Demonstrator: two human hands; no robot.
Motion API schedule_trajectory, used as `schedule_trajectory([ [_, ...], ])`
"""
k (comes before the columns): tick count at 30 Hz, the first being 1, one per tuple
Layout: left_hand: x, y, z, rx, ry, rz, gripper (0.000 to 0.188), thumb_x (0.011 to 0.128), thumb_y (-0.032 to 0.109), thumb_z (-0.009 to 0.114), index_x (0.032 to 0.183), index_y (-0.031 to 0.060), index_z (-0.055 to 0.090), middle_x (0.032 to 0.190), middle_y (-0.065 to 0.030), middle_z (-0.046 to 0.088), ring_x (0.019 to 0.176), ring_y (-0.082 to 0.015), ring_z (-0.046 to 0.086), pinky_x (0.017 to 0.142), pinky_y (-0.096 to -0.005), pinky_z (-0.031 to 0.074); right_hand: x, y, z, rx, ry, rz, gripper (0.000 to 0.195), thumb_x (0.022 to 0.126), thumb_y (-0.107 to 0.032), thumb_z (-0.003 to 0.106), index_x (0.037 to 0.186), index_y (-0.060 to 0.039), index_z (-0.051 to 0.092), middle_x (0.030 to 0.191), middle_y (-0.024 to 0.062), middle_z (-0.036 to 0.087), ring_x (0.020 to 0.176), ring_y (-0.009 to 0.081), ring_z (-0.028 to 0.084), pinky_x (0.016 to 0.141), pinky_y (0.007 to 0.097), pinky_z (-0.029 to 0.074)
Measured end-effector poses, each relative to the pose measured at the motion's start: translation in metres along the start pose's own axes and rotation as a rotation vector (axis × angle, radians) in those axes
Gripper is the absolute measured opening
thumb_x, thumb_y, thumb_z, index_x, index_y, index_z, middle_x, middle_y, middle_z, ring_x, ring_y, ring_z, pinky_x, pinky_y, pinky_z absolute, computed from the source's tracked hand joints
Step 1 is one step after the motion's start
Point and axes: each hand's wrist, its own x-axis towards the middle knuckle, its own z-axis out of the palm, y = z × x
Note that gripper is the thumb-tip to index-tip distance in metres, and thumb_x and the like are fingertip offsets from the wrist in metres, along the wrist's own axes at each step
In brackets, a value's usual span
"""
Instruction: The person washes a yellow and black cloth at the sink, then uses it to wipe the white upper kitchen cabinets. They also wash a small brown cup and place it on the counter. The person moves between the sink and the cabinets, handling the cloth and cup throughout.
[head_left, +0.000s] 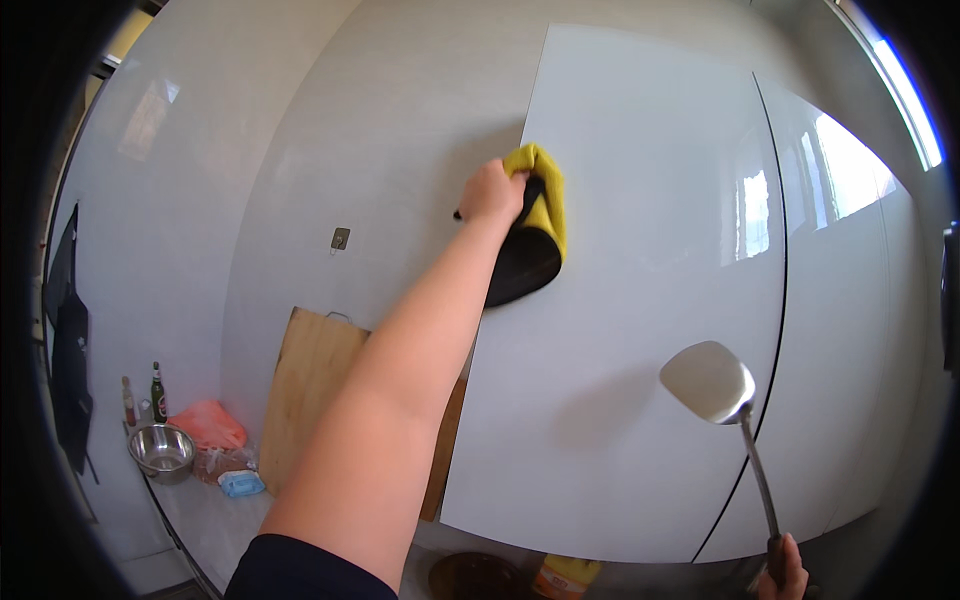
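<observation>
My left hand (491, 191) is raised in front of a glossy white cabinet door (615, 300), closed around a yellow and black cloth (555, 195) that hangs beside the door's left edge. The cloth has a dark underside; whether it touches the door I cannot tell. At the lower right, my right hand (785, 571) grips the dark handle of a metal wok spatula (709, 382). The spatula's broad blade points up in front of the door, and a soft shadow lies on the door to its left.
A wooden cutting board (311, 390) leans on the wall, left of my forearm. On the counter (202, 525) stand a steel bowl (163, 450), a green bottle (158, 397), a pink plastic bag (210, 425) and a blue packet (241, 484). A hook (340, 239) is on the wall.
</observation>
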Motion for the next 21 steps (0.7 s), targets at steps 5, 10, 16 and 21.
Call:
schedule_trajectory([
  [5,0.062,0.028,0.005,-0.107,0.002,-0.069,0.039,0.081,0.034,0.067,0.11,0.0084,0.063,0.112,-0.0138,0.063,0.106,-0.031,0.06,0.087,-0.0405,0.049,-0.015,0.016,0.0,0.047,0.027,0.16,0.051,0.089,0.006,0.047,0.139,0.0034,0.035,0.135,0.0143,0.049,0.116,0.0174,0.052,0.093,0.0253,0.04],
  [10,0.103,0.02,0.027,-0.434,0.009,-0.116,0.032,0.081,0.015,0.066,0.11,0.0033,0.06,0.103,-0.014,0.064,0.094,-0.0288,0.062,0.08,-0.0387,0.05,-0.015,0.008,0.006,0.087,0.063,0.135,0.049,0.091,0.006,0.045,0.139,0.0042,0.034,0.136,0.0161,0.047,0.124,0.0209,0.046,0.101,0.0293,0.034],
  [16,0.057,-0.009,0.021,-0.827,-0.197,-0.216,0.042,0.079,0.006,0.067,0.118,0.0012,0.05,0.106,-0.0167,0.062,0.093,-0.0273,0.06,0.078,-0.0409,0.051,-0.033,0.001,-0.006,0.13,0.067,0.133,0.048,0.092,0.004,0.044,0.14,0.0038,0.033,0.139,0.0177,0.043,0.128,0.0229,0.042,0.104,0.0317,0.032],
  [21,-0.075,-0.06,0.001,-0.905,-0.368,-0.349,0.034,0.087,0.006,0.059,0.118,0.0054,0.043,0.103,-0.0152,0.058,0.089,-0.0261,0.061,0.074,-0.0427,0.055,-0.035,-0.011,0.002,0.233,0.086,0.127,0.049,0.093,0.003,0.044,0.14,0.0034,0.032,0.141,0.0184,0.04,0.131,0.0234,0.039,0.105,0.0322,0.031],
])
